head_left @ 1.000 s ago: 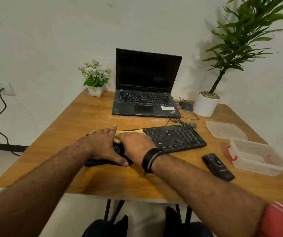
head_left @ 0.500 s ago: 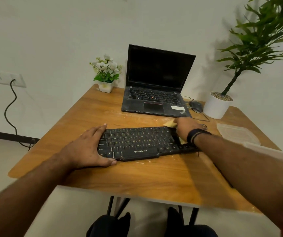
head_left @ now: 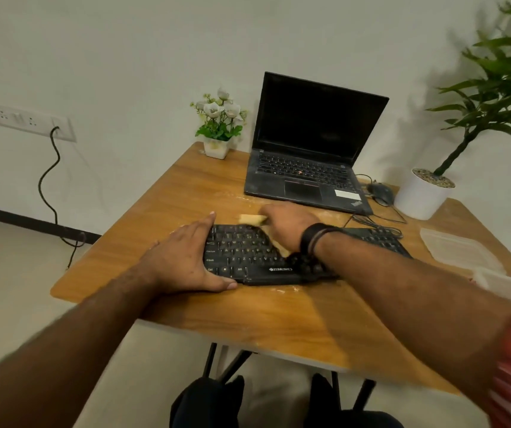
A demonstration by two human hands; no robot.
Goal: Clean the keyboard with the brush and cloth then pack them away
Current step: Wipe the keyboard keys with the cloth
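A black keyboard (head_left: 248, 257) lies across the middle of the wooden table (head_left: 170, 196). My left hand (head_left: 186, 257) lies flat over its left end, fingers straight, thumb along the front edge. My right hand (head_left: 285, 225) grips a yellow cloth (head_left: 249, 219) and presses it on the keys near the keyboard's middle. The cloth sticks out past the back edge of the keyboard and under my palm. The brush is hidden behind my right forearm or out of sight.
An open black laptop (head_left: 306, 156) stands behind the keyboard, with a mouse (head_left: 381, 193) and cables to its right. A small flower pot (head_left: 217, 128) sits back left, a large white plant pot (head_left: 421, 193) back right. A clear lid (head_left: 458, 248) and container (head_left: 507, 285) lie at the right.
My right hand has swept the cloth from the keyboard's right end back toward its middle. The left hand has stayed on the left end. The camera has turned left.
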